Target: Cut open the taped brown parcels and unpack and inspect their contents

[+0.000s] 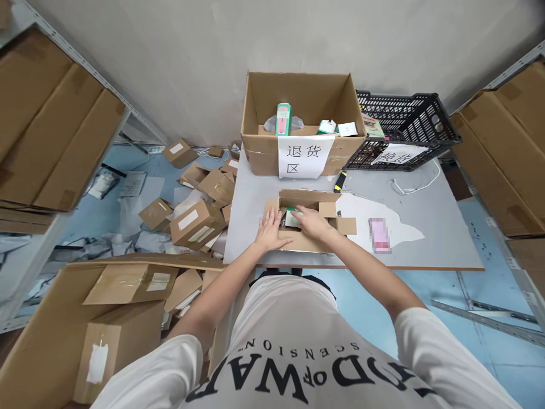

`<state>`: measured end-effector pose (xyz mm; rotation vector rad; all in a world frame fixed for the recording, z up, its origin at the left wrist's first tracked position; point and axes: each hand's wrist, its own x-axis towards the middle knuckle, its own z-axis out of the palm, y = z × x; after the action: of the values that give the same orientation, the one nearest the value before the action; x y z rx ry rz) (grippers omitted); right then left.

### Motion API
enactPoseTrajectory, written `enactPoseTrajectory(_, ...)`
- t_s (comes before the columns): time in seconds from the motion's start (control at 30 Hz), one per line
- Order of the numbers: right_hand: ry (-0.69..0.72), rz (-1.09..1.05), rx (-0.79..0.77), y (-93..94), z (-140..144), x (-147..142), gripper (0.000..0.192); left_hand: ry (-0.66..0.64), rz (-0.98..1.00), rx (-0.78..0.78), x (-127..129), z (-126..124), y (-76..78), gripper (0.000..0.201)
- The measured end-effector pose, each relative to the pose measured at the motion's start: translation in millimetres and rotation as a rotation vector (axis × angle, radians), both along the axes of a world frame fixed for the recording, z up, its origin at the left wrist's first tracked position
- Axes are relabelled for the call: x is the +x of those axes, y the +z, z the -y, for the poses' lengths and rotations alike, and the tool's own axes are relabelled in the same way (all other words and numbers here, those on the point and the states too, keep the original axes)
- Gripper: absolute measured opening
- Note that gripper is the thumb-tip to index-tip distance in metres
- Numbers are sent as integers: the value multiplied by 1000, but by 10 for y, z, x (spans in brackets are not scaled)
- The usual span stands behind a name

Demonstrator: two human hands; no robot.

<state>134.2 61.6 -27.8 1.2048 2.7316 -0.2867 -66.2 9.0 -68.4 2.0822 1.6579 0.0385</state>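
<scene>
A small open cardboard carton [303, 244] lies on the table in front of me, its flaps folded out. My left hand [269, 232] rests on the carton's left side, fingers spread and stretched out. Inside the carton sits a green-and-white box [292, 218], partly covered by my fingers. My right hand [315, 224] reaches into the carton from the right, its fingers closed around the near right part of that box. The undersides of the right fingers are hidden.
Behind stands a large labelled carton [259, 153] holding green-and-white boxes, beside a black plastic crate [409, 125]. A yellow-and-black utility knife [340, 182] and a pink item [380, 235] lie on the table [443, 227]. Cardboard boxes [198, 224] pile up at left.
</scene>
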Motion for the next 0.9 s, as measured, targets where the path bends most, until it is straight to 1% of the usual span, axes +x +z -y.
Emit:
enactPoseTrajectory(0.07, -7, 162, -107, -107, -193, -352, 51, -1, -4, -7, 16, 13, 9, 105)
enactPoseTrajectory(0.13, -44, 302, -181, -260, -330, -623, 48, 11, -10, -23, 27, 22, 18, 103)
enactPoseTrajectory(0.2, -79, 376, -206, -414, -387, -798, 44, 20, -13, -42, 33, 28, 28, 102)
enactPoseTrajectory(0.27, -107, 408, -196, -538, -380, -883, 44, 22, -18, -56, 35, 36, 37, 101)
enactPoseTrajectory(0.37, -126, 427, -165, -649, -333, -896, 46, 25, -34, -66, 39, 47, 46, 99)
enactPoseTrajectory(0.47, -113, 419, -156, -693, -316, -845, 45, 24, -55, -73, 52, 53, 57, 99)
enactPoseTrajectory(0.6, -74, 407, -173, -723, -322, -753, 40, 25, -95, -83, 96, 44, 87, 99)
enactPoseTrajectory(0.77, -125, 453, -161, -751, -288, -679, 44, -10, -114, -106, 178, 38, 119, 98)
enactPoseTrajectory(0.9, -90, 442, -182, -729, -304, -620, 41, -17, -104, -112, 204, 40, 134, 103)
